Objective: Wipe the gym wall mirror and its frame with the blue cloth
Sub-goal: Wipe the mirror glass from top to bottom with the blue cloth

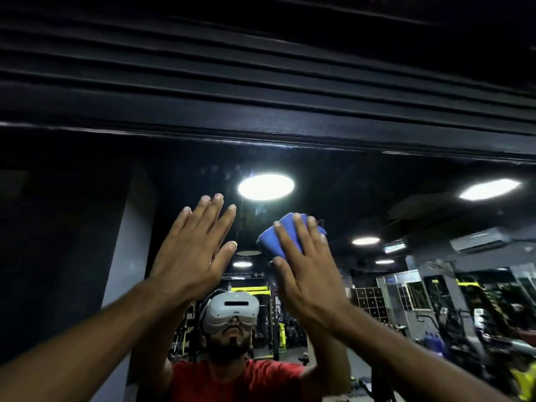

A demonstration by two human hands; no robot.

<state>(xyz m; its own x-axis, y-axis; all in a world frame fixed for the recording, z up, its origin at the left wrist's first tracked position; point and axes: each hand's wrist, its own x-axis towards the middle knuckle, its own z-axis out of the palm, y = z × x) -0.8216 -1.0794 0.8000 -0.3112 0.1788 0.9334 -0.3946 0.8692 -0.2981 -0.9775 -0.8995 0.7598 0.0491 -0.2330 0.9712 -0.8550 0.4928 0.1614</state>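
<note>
Blue cloth (278, 239): bunched, pressed against the mirror glass under the right hand, upper middle of the pane, right of centre.
Right hand (304, 271): fingers spread and nearly flat over the cloth, thumb along its lower left edge; pins it to the glass rather than gripping it.
Left hand (194, 250): open, fingers straight and together, palm toward the glass, holds nothing; just left of the cloth, apart from it.
Mirror (87, 256): dark pane; reflects round ceiling lights, gym machines at right, a person in a red shirt with a white headset.
Frame (261, 132): black top rail, above both hands, untouched.
</note>
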